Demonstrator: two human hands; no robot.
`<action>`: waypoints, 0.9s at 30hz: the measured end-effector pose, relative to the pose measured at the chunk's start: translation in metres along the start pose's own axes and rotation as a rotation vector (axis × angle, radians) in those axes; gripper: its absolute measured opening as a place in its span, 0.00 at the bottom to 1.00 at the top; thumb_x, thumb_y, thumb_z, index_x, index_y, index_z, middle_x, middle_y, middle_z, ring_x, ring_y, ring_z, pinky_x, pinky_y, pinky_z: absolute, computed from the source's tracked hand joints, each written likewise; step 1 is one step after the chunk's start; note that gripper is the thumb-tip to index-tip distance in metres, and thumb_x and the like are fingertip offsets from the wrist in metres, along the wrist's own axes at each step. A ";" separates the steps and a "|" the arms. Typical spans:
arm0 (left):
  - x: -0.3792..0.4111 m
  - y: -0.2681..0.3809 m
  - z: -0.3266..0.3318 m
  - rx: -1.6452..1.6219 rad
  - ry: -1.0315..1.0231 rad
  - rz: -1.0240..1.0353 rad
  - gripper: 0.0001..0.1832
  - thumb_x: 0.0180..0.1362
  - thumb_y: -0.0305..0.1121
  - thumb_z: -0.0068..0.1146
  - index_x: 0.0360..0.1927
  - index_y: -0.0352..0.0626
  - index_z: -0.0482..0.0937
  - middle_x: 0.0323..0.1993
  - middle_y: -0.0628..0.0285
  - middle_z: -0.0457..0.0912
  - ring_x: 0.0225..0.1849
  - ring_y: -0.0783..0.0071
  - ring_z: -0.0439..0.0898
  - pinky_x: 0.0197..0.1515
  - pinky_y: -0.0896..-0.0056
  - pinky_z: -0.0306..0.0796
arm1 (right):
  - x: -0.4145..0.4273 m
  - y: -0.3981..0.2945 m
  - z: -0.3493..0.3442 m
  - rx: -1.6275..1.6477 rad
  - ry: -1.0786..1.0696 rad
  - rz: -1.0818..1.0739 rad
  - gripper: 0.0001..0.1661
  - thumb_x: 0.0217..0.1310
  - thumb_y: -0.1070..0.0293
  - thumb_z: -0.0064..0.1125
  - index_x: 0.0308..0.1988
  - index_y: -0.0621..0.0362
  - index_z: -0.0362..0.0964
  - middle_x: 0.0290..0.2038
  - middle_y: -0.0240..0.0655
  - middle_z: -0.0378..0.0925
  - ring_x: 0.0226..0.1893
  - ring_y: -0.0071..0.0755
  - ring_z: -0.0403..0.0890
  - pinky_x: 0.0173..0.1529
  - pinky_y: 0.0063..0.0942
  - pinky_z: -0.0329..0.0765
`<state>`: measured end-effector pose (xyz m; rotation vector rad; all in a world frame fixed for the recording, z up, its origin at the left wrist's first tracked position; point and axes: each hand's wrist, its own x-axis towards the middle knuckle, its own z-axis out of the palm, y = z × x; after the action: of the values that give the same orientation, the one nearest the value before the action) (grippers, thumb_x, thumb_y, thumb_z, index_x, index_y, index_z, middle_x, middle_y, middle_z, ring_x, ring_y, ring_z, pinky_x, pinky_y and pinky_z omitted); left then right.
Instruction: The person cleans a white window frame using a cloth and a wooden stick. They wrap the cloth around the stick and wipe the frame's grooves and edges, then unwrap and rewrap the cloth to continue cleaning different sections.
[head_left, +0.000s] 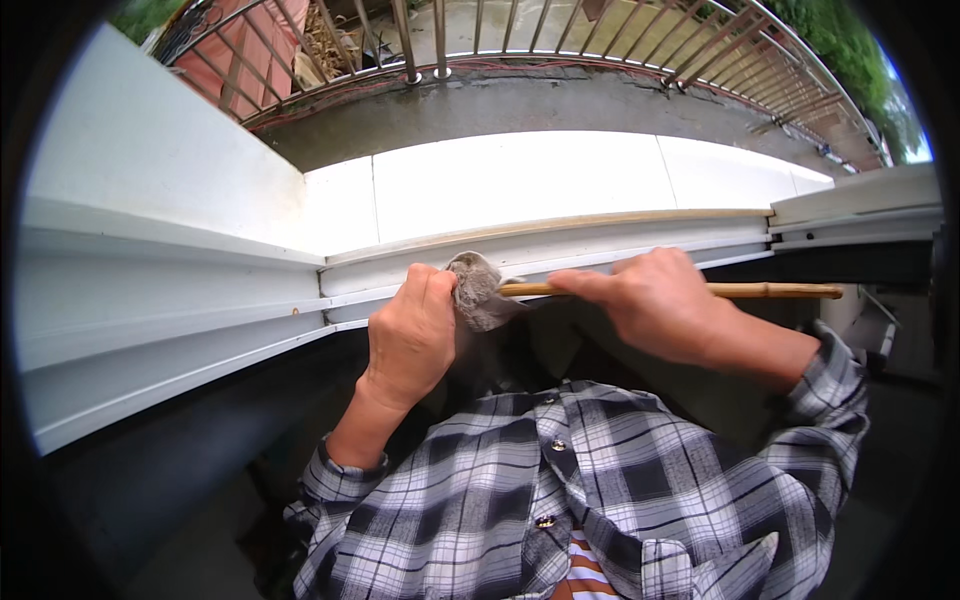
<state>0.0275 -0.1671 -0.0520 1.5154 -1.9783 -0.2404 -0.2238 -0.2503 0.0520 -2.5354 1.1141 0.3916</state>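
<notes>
Between my hands is a thin bamboo stick (776, 290), lying nearly level across the view. A greyish, soiled cloth (477, 289) surrounds its left end. My left hand (412, 330) grips the cloth at its left edge, fingers closed over it. Farther right, my right hand (660, 304) is closed around the stick, its index finger stretched along the shaft toward the cloth. Both hands are just in front of the white window track (600, 259). The stick's tip is hidden inside the cloth.
White frame rails (172, 315) run along the left and meet the track at a corner. Beyond lies a bright white tiled ledge (517, 180), then a wet concrete strip (480, 105) and a metal railing (510, 30). A dark gap lies between the frame and my plaid shirt (480, 480).
</notes>
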 end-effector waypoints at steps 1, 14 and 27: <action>0.002 0.003 0.000 -0.007 0.003 -0.001 0.17 0.54 0.16 0.58 0.47 0.40 0.74 0.38 0.53 0.77 0.31 0.50 0.80 0.29 0.57 0.74 | 0.004 -0.005 -0.001 0.007 0.000 -0.023 0.22 0.61 0.70 0.56 0.53 0.38 0.83 0.22 0.44 0.80 0.24 0.52 0.81 0.30 0.46 0.73; -0.022 0.027 -0.031 -0.510 0.012 0.010 0.13 0.53 0.13 0.60 0.42 0.37 0.79 0.35 0.55 0.80 0.32 0.64 0.81 0.35 0.71 0.75 | 0.028 0.022 0.064 0.532 0.265 -0.196 0.16 0.65 0.64 0.61 0.51 0.37 0.84 0.30 0.46 0.83 0.31 0.55 0.82 0.35 0.46 0.76; -0.036 0.022 -0.066 -0.319 -0.012 -0.204 0.15 0.43 0.17 0.68 0.37 0.37 0.81 0.29 0.58 0.79 0.29 0.65 0.79 0.31 0.72 0.72 | -0.021 0.016 0.011 0.395 0.187 -0.308 0.25 0.56 0.71 0.63 0.52 0.31 0.84 0.13 0.34 0.69 0.14 0.42 0.72 0.22 0.40 0.65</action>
<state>0.0529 -0.1116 -0.0021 1.5036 -1.6960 -0.6206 -0.2510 -0.2421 0.0474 -2.3611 0.7484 -0.1370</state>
